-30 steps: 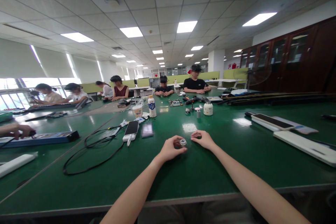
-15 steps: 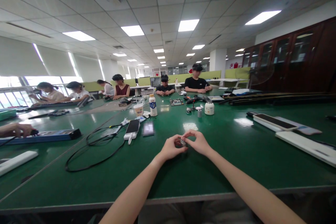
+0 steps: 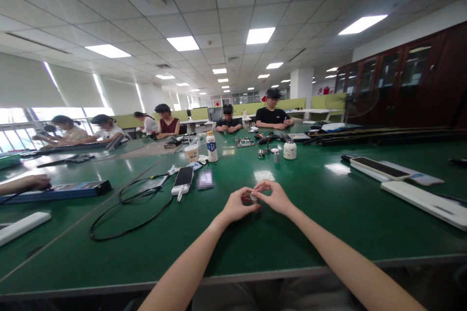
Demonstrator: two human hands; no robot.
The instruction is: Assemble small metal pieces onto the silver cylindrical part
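A small round metal part (image 3: 254, 198) sits between my two hands just above the green table (image 3: 277, 243). My left hand (image 3: 236, 205) curls round it from the left, thumb and fingers closed on it. My right hand (image 3: 275, 196) meets it from the right, thumb and forefinger pinched at its top. Most of the part is hidden by my fingers.
A phone (image 3: 183, 177) on a white power bank, a looped black cable (image 3: 127, 209) and a white bottle (image 3: 211, 147) lie to the left. A white jar (image 3: 290, 149) stands ahead. White flat devices (image 3: 423, 199) lie at right. Several people sit around the far side; another person's hand (image 3: 34, 182) is at far left.
A second ago my right hand lay on the table apart from the part. It moved left and closed on the part held by my left hand; both have stayed together since.
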